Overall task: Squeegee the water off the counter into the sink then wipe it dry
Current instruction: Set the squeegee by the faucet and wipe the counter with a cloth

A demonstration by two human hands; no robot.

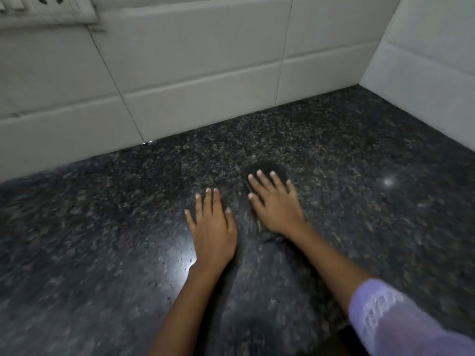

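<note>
A dark speckled granite counter (334, 140) fills the view, with small water droplets near a bright glare by my left wrist. My left hand (212, 227) lies flat on the stone, fingers spread, holding nothing. My right hand (276, 202) presses flat on a dark cloth or pad (267, 167), which shows past the fingertips and blends into the stone. The sink and any squeegee are out of view.
White tiled walls (195, 73) meet the counter at the back and on the right, forming a corner at upper right. A wall socket plate (46, 9) sits at top left. The counter's front edge shows at lower right beside my purple sleeve (401, 322).
</note>
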